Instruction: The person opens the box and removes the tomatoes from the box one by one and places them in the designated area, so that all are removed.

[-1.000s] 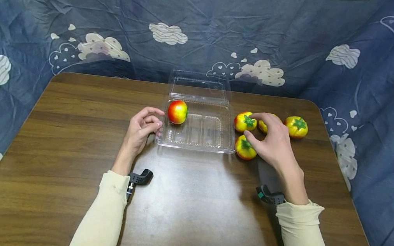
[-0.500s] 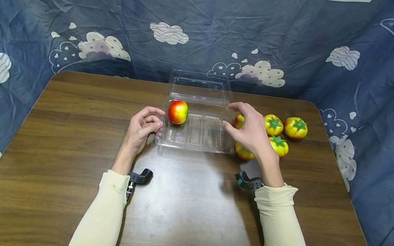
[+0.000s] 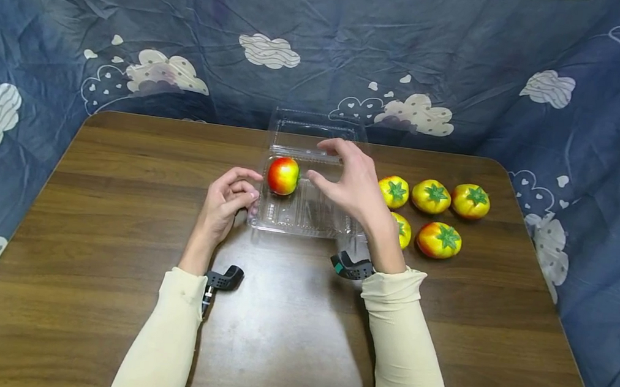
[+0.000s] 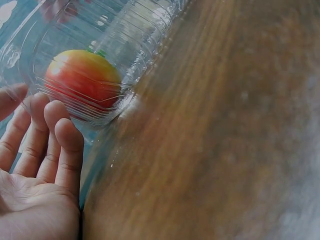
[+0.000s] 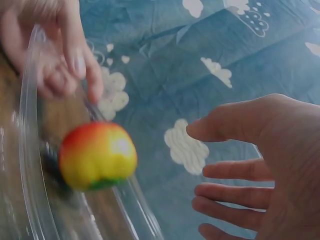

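Observation:
An open clear plastic clamshell box (image 3: 307, 225) lies near the table's far edge. One red-yellow artificial fruit (image 3: 283, 176), tomato- or persimmon-like, sits in its left rear corner. My left hand (image 3: 226, 207) rests beside the box's left wall. Its fingers (image 4: 69, 145) are loosely extended toward the plastic; whether they touch it I cannot tell. Over the right half of the box hangs my right hand (image 3: 352, 185), thumb and fingers spread apart with nothing between them. In the right wrist view the fruit stands apart from these fingers (image 5: 235, 196).
Right of the box lie several more yellow-red fruits (image 3: 439, 240) with green star-shaped tops, one partly hidden by the right wrist. The raised clear lid (image 3: 316, 126) leans back toward the blue cloud-patterned cloth (image 3: 193, 11). Brown wood table (image 3: 91, 230) extends below the hands.
My right hand has moved left, from above the fruits on the table to above the box, with nothing in it. The left hand and the boxed fruit keep their places.

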`<action>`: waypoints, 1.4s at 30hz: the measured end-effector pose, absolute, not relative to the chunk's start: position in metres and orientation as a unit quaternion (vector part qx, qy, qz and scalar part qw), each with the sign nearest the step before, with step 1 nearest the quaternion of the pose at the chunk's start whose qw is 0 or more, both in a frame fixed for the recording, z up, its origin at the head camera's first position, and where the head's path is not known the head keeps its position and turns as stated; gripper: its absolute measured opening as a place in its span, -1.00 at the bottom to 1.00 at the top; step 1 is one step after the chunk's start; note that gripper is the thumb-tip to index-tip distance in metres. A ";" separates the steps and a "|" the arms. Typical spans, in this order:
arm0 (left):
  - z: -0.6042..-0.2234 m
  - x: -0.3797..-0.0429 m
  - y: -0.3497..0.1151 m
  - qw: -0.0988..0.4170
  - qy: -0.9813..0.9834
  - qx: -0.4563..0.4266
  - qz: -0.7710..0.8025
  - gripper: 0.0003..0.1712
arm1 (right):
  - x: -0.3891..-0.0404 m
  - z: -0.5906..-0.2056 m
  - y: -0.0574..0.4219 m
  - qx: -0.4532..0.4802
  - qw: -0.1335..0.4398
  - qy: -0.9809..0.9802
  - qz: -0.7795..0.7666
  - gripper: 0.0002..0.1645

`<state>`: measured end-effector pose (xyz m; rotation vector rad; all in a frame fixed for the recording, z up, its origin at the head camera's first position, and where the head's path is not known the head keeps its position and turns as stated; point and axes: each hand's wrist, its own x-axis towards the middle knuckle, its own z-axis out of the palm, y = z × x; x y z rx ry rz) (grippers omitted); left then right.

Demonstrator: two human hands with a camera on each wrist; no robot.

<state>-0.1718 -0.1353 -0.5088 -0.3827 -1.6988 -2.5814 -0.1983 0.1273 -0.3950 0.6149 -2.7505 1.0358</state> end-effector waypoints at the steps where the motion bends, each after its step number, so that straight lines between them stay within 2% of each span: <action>1: -0.508 -0.172 -0.135 0.013 -0.545 -0.124 -0.829 -0.64 | -0.199 -0.395 0.123 0.205 0.067 -0.913 0.346 -0.38; 8: -0.508 -0.173 -0.134 0.008 -0.543 -0.127 -0.830 -0.64 | -0.204 -0.402 0.105 0.206 0.065 -0.907 0.363 -0.37; 24: -0.507 -0.172 -0.135 0.007 -0.548 -0.114 -0.828 -0.63 | -0.211 -0.430 0.095 0.204 0.035 -0.907 0.368 -0.38; 42: -0.509 -0.173 -0.137 0.010 -0.552 -0.127 -0.824 -0.65 | -0.213 -0.450 0.084 0.194 -0.041 -0.908 0.370 -0.28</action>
